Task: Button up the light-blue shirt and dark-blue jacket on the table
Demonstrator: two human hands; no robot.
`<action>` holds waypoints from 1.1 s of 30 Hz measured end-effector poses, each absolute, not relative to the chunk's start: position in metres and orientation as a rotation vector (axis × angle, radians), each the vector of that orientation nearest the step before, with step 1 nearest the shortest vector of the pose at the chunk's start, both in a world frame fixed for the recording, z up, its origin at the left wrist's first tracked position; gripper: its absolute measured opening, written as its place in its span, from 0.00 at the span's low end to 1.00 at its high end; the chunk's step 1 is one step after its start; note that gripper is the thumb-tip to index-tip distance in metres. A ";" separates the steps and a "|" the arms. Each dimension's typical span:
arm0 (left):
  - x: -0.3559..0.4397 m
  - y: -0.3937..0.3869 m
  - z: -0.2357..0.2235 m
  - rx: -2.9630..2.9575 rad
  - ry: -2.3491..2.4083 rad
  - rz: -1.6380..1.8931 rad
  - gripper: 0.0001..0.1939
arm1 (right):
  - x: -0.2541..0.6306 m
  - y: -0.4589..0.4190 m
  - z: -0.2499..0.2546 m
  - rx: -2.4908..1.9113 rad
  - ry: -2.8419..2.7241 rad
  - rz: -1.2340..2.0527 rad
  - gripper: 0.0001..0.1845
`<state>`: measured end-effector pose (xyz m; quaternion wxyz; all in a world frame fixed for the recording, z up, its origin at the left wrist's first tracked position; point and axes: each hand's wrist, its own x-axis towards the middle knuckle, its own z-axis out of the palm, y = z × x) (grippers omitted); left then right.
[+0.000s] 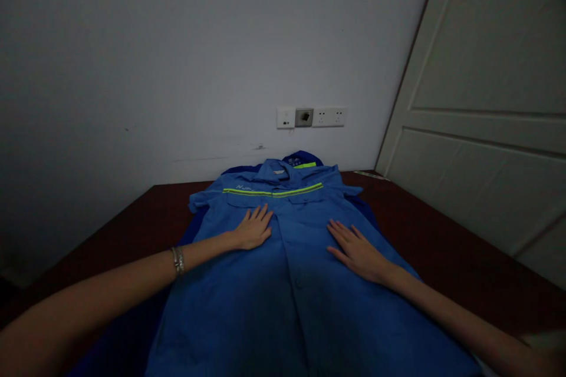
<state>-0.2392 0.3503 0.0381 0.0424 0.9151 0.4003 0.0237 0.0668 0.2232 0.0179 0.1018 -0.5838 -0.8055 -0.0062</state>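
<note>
A blue short-sleeved work shirt (287, 283) with a yellow-green reflective stripe across the chest lies face up and buttoned on a dark red-brown table (442, 235). My left hand (253, 228) rests flat on the shirt left of the button line, fingers stretched out. My right hand (356, 250) lies flat on the shirt right of the button line, fingers also spread. Neither hand holds anything. A bracelet (178, 260) sits on my left wrist. More dark blue cloth (303, 159) shows beneath and behind the shirt's collar.
A white wall stands just behind the table, with a row of sockets (312, 117) above the shirt. A white panelled door (486, 129) fills the right side. Bare tabletop shows on both sides of the shirt.
</note>
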 end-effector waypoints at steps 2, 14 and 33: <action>-0.214 0.345 0.038 2.857 1.068 0.143 0.31 | 0.039 0.202 0.022 -1.548 -2.480 0.104 0.34; -0.179 0.360 0.021 2.827 0.953 -0.117 0.32 | 0.093 0.148 -0.013 -1.945 -2.165 -0.094 0.36; -0.274 0.372 0.042 2.838 1.324 -0.065 0.33 | -0.047 0.145 0.061 -0.897 -2.749 0.240 0.36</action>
